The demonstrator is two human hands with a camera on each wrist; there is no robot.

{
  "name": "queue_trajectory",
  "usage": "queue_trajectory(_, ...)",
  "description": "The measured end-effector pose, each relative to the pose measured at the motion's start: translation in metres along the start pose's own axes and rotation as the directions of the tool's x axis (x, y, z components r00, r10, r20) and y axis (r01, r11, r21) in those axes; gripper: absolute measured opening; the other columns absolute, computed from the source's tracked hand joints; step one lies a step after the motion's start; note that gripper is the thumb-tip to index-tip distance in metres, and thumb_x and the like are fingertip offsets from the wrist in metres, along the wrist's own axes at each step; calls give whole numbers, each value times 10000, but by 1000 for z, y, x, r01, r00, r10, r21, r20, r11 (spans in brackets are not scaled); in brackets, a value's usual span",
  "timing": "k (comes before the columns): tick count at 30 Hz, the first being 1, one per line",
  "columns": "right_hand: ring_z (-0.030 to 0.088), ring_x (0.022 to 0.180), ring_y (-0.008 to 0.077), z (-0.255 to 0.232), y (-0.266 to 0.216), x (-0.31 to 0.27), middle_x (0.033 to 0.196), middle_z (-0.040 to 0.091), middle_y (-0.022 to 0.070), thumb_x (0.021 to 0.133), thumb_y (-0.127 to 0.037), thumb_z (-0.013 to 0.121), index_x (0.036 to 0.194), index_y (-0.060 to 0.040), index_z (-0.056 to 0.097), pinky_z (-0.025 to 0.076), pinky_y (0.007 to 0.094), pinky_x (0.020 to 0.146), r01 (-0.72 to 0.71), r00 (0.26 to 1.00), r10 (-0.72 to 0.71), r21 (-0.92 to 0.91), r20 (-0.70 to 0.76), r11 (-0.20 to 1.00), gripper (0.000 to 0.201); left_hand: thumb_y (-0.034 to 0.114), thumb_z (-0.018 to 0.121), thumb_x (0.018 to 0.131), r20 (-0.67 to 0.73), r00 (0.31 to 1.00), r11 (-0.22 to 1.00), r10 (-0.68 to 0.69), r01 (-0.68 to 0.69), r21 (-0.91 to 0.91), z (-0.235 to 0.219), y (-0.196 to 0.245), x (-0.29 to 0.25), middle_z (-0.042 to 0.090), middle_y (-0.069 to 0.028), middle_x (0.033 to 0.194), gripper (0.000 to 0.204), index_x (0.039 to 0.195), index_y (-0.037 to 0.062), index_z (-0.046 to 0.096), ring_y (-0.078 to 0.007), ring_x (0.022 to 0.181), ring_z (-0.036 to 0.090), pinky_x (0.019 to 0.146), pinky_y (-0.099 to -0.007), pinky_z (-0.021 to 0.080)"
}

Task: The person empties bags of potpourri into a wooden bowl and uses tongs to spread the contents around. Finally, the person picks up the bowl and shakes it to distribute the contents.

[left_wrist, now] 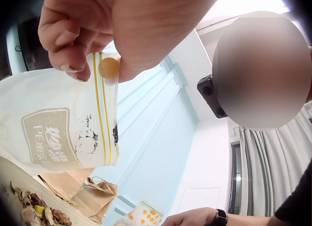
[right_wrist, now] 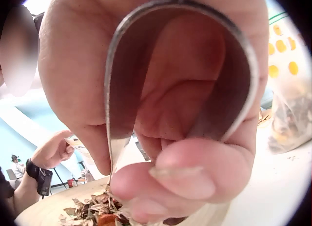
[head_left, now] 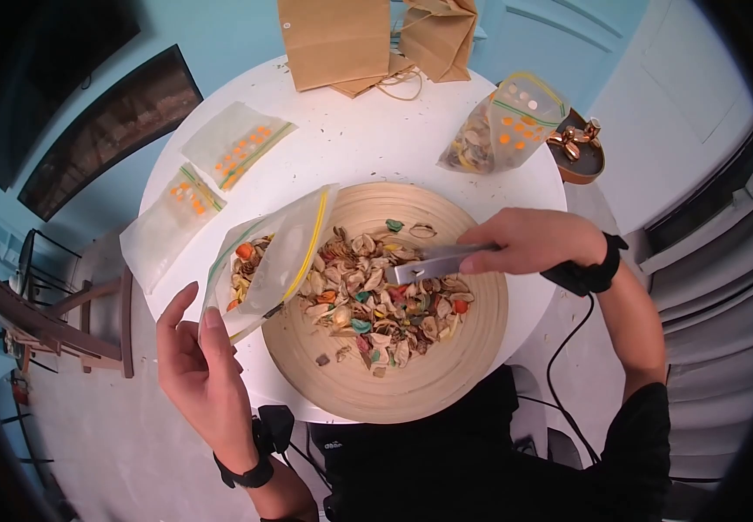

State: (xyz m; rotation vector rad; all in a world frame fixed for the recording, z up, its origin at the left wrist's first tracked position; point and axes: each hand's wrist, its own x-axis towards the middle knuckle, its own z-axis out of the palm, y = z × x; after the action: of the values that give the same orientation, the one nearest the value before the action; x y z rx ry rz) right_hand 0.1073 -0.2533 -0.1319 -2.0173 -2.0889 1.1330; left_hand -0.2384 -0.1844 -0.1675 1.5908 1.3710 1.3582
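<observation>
A shallow round wooden plate (head_left: 350, 396) bears a heap of mixed dried petals, or potpourri (head_left: 385, 322), in beige, red, green and orange. Over its left part leans a translucent zip bag (head_left: 285, 248) with some potpourri inside and its mouth facing the heap. My left hand (head_left: 207, 374) pinches the bag's edge at the yellow and green zip strips, thumb against fingers; the left wrist view shows the bag's printed label (left_wrist: 51, 136). My right hand (head_left: 528, 239) grips metal tongs (head_left: 437, 264) at their bent end, tips at the heap's upper right. In the right wrist view, fingers partly hide the tongs.
Two flat zip bags with orange dots, one nearer (head_left: 163, 235) and one farther (head_left: 233, 143), lie at the table's left. A filled zip bag (head_left: 472, 139) stands at the back right. Brown paper bags (head_left: 333, 43) stand at the back. Crumbs dot the white table (head_left: 368, 143).
</observation>
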Motion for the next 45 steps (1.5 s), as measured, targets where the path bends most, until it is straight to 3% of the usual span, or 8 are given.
queue_trajectory(5,613,659,295,-4,-14,-34,691,618,170,1010,-413,590,1066,4,683,487,404,656,-101,995,102,10,-24,995,431,252,642,1010,14,1000,1000,12,-12,2,1,0,-1,571,12,781,329,1248,24,648,-31,565,446,478,-195,343)
queue_trajectory(12,632,716,363,2,7,-32,744,636,214,1018,-372,567,1043,6,675,496,440,692,-197,944,166,-86,-284,977,394,251,639,1011,11,1000,1000,6,-6,3,2,2,-4,568,17,767,330,1248,22,648,-30,562,441,474,-193,333)
queue_trajectory(17,621,684,364,20,-3,-26,710,620,207,1030,-375,539,1017,7,662,492,431,678,-71,984,70,3,-166,997,401,245,631,1014,26,1000,1000,12,-13,16,0,1,-8,560,25,747,324,1248,21,649,-29,555,439,470,-192,328)
queue_trajectory(25,597,641,282,5,-14,-84,708,621,163,1021,-324,595,1172,-28,690,475,379,634,-387,922,387,8,-32,922,346,246,636,1010,10,1000,1000,-7,7,-22,4,-3,-9,598,9,803,328,1251,24,647,-25,555,433,477,-185,338)
queue_trajectory(31,636,700,303,23,-22,-78,729,644,172,1034,-399,544,1135,-25,704,506,387,694,-286,956,281,56,81,957,419,248,642,1007,30,999,999,-29,30,-23,1,-2,-10,604,2,835,329,1252,30,650,-27,567,441,483,-190,348)
queue_trajectory(36,631,687,295,28,-33,-70,729,636,184,1030,-411,554,1116,-2,699,508,391,684,-264,963,268,126,-13,956,441,182,650,990,3,1000,999,-24,24,-35,3,2,-11,471,39,686,323,1267,17,651,-25,554,417,487,-199,310)
queue_trajectory(38,604,672,165,17,-20,-74,728,640,85,1016,-350,604,1222,-17,679,489,328,655,-293,948,307,151,-82,944,399,180,647,991,7,1000,999,-17,18,-37,2,2,-11,474,37,686,321,1267,16,651,-24,554,419,489,-200,311)
queue_trajectory(45,544,670,112,-6,5,-45,710,586,23,1031,-388,568,1147,-8,702,466,290,624,-380,925,377,109,45,919,419,169,650,988,17,999,998,-27,28,-49,3,2,-12,478,44,674,322,1270,12,647,-17,554,427,498,-196,317)
